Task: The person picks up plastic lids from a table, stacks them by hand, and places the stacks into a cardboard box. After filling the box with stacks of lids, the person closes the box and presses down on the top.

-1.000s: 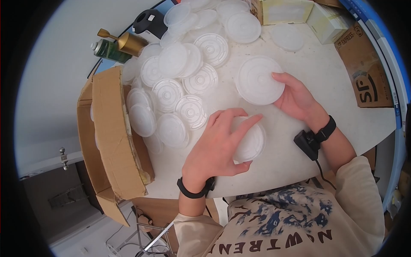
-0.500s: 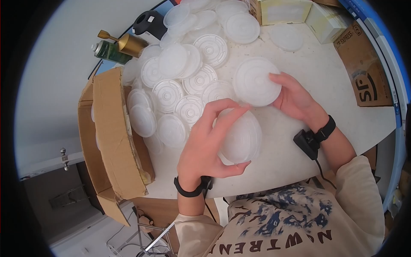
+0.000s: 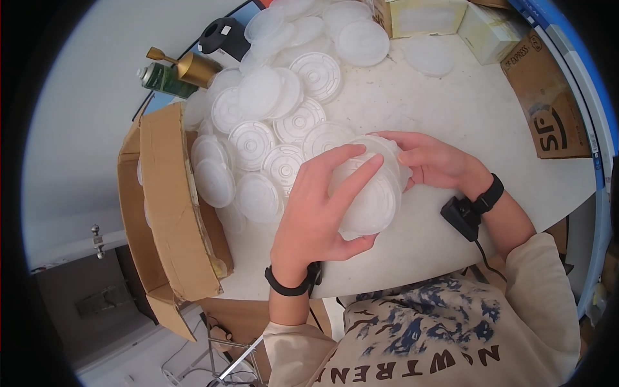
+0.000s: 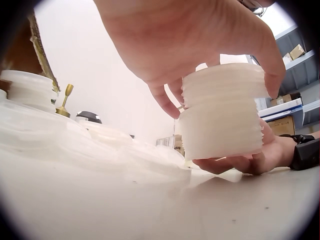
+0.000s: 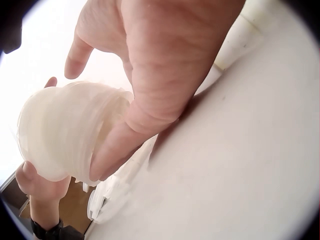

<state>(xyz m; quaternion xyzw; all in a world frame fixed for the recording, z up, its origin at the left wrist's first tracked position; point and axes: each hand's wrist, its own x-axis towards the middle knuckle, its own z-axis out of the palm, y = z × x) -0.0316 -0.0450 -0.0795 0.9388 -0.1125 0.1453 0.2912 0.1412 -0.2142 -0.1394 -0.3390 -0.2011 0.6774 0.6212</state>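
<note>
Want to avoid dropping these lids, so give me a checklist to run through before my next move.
1. Left hand gripping the stack of lids: ok, fingers and thumb lie round its upper part.
2. Right hand supporting it: ok, the left wrist view shows fingers under the bottom.
3. Edges flush all the way down: not ok, a step shows between the upper and lower parts.
4. Loose lids gathered: not ok, many lie spread and overlapping on the table.
5. Room in the cardboard box: cannot tell, most of its inside is hidden.
6. Lid count in the stack: cannot tell, they blur together.
</note>
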